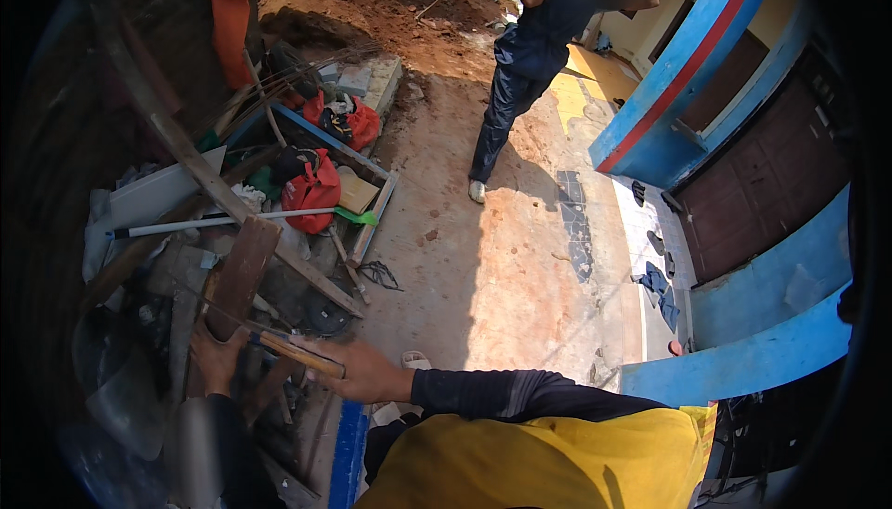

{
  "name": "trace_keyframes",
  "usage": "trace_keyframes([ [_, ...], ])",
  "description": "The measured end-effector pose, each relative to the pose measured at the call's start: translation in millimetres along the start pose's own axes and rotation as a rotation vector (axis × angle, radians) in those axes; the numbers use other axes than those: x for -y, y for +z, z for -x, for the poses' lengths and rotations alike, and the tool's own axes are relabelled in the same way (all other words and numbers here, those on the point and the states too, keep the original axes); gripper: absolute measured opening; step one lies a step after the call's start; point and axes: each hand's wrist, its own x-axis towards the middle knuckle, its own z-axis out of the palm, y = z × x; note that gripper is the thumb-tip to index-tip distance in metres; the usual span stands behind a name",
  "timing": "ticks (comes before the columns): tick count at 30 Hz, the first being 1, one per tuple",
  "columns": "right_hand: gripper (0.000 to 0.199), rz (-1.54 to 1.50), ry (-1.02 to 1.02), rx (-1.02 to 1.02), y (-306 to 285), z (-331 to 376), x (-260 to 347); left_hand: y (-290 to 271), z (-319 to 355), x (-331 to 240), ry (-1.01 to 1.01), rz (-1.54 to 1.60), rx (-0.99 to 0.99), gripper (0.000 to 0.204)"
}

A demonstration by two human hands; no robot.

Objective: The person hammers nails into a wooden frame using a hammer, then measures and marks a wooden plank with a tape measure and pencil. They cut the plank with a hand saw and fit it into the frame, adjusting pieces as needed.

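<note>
My left hand (218,357) grips the lower end of a brown wooden board (249,272) at the left. In my right hand (360,370) is the wooden handle of what looks like a handsaw (288,349), with the fingers closed round it. Its thin dark blade, seen almost edge-on, crosses the board just above my left hand. Whether the blade has cut into the wood cannot be made out. The upper end of the board lies by a long pale timber (209,179) that slants over a heap of scrap.
A pole with a green end (223,222), red bags (311,191) and a wooden frame (381,216) lie in the heap. Ahead a person in dark clothes (520,67) stands on the paving; another wears orange (230,16). Blue pillars (683,72) rise at right; reddish soil (390,7) lies beyond.
</note>
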Motion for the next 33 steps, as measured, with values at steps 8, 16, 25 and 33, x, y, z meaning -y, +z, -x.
trace_keyframes([
  [8,0.067,-0.07,0.003,0.029,-0.6,-8.6,12.7,-2.3,-6.2,-7.4,-0.009,0.093,0.045,0.115],
  [16,0.061,0.041,-0.056,-0.099,9.1,-1.8,22.0,9.5,-11.9,12.0,0.093,0.128,0.05,0.109],
  [25,0.061,0.12,-0.149,-0.228,24.9,-6.2,16.7,-7.1,-5.9,3.5,0.146,0.106,0.093,0.112],
  [33,0.058,0.092,0.01,-0.213,23.0,8.6,31.0,-5.4,0.3,-3.4,0.146,0.079,0.028,0.11],
])
